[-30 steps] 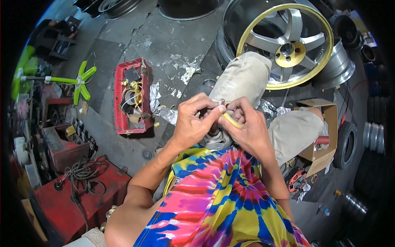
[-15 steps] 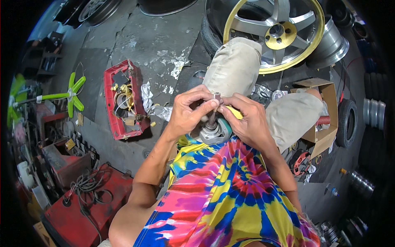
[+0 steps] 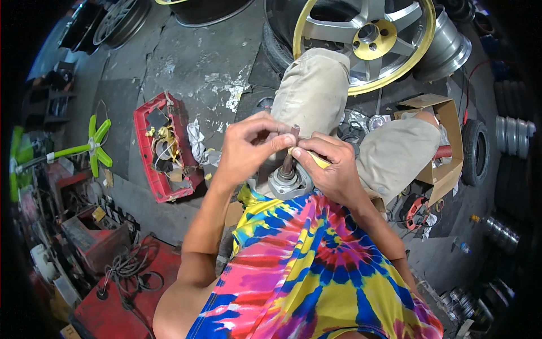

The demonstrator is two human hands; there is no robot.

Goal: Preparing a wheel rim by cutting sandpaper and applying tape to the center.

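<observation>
Between my thighs, close to my shirt, stands a grey metal tool head (image 3: 287,186) with a brownish upright shaft (image 3: 288,165). My left hand (image 3: 240,150) is closed in a pinch at the upper part of this shaft, its thumb tip against it. From the other side my right hand (image 3: 330,164) is closed too, thumb and index finger gripping a small yellow strip (image 3: 317,160) next to the shaft. The shaft's tip sticks up above the fingers. The lower body of the tool is hidden by my shirt and legs.
A red tray (image 3: 148,164) with loose parts lies at left. Ahead leans a yellow-rimmed wheel (image 3: 304,53). An open cardboard box (image 3: 456,135) and a tyre (image 3: 475,152) stand at right. A red cabinet (image 3: 121,302) with coiled cable is at lower left; a green-legged stand (image 3: 70,151) is beyond.
The view has shifted slightly, so the surroundings sit a little further left. My left thumb and fingers have loosened slightly around the shaft. The yellow strip stays in my right hand.
</observation>
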